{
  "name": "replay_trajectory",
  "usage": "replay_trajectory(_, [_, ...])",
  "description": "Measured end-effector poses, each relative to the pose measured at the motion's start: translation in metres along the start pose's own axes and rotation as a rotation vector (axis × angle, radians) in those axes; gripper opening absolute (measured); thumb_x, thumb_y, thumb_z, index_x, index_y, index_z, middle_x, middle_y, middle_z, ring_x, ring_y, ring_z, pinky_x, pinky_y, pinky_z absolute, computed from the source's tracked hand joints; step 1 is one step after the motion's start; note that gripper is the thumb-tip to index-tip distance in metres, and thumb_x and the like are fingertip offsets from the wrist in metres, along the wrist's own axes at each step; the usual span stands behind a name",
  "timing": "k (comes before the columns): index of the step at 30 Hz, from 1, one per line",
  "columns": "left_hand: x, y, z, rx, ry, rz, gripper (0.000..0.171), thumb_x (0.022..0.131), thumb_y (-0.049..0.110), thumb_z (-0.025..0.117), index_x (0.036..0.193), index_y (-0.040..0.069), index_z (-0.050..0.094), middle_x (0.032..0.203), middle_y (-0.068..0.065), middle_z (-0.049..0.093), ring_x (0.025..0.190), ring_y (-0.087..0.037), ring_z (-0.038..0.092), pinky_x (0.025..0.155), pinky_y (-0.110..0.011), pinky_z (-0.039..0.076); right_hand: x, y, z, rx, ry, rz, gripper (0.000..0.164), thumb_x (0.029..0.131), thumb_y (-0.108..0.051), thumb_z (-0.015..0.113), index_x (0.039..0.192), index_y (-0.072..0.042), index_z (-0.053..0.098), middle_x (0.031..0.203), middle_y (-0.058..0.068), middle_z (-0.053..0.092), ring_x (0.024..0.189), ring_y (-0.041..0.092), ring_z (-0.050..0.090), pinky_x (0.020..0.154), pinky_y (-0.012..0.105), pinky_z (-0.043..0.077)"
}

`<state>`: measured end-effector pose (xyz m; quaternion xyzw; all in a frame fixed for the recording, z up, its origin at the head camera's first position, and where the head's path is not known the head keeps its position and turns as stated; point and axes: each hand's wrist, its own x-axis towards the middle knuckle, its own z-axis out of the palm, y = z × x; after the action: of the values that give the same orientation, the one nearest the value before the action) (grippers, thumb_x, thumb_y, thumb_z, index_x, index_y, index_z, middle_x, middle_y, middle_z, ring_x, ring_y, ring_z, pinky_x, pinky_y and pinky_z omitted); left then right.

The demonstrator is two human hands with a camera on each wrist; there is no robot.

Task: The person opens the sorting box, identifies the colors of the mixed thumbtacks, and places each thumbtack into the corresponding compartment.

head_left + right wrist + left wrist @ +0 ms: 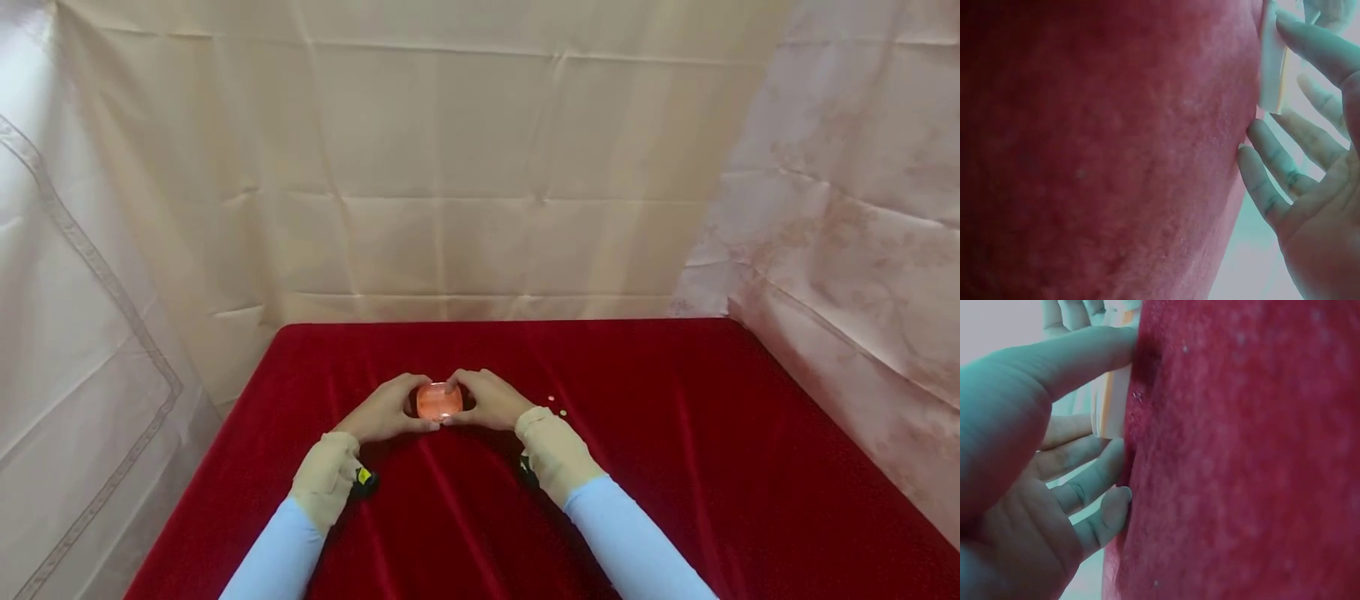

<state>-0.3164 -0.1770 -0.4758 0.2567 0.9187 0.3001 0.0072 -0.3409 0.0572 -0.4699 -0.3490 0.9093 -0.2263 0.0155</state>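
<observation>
A small box [439,402] with rounded corners and an orange top lies on the red cloth, between the two hands. Its pale side wall [1116,403] shows a thin orange line in the left wrist view. My left hand [385,408] grips the box from the left, thumb at the near side and fingers round the far side. From the right, my right hand [491,402] holds it the same way, a finger bent over the far top edge. In the right wrist view the box's wall [1272,75] stands by the thumb. What lies inside cannot be told.
Two tiny pieces, one pinkish [551,398] and one pale green [563,412], lie right of the right hand. Red velvet cloth [660,467] covers the table. A beige curtain [480,167] hangs behind it, with pale curtains at both sides.
</observation>
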Motion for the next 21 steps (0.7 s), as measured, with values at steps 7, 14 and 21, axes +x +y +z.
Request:
replay_trajectory(7, [0.004, 0.001, 0.003, -0.014, -0.022, 0.032, 0.077, 0.078, 0.042, 0.080, 0.138, 0.004, 0.050, 0.127, -0.003, 0.056, 0.105, -0.014, 0.054, 0.088, -0.031, 0.045, -0.007, 0.007, -0.004, 0.083, -0.013, 0.011, 0.047, 0.082, -0.053, 0.073, 0.119, -0.026, 0.060, 0.099, -0.010, 0.062, 0.091, 0.011, 0.055, 0.079, 0.026, 0.045])
replay_trajectory(14, [0.006, 0.012, -0.003, -0.052, -0.081, 0.052, 0.081, 0.079, 0.046, 0.077, 0.142, 0.006, 0.046, 0.119, 0.003, 0.056, 0.089, -0.011, 0.055, 0.077, -0.028, 0.047, -0.019, 0.009, -0.011, 0.163, 0.004, 0.010, 0.042, 0.081, -0.047, 0.076, 0.115, -0.027, 0.062, 0.095, -0.008, 0.064, 0.083, 0.009, 0.060, 0.074, 0.024, 0.048])
replay_trajectory(21, [-0.004, 0.018, -0.013, -0.054, -0.088, 0.053, 0.080, 0.080, 0.041, 0.078, 0.143, 0.006, 0.044, 0.115, 0.002, 0.057, 0.081, -0.013, 0.055, 0.072, -0.029, 0.048, -0.018, -0.003, -0.013, 0.160, -0.007, -0.016, 0.038, 0.082, -0.040, 0.077, 0.113, -0.024, 0.062, 0.096, -0.007, 0.063, 0.084, 0.010, 0.059, 0.074, 0.024, 0.048])
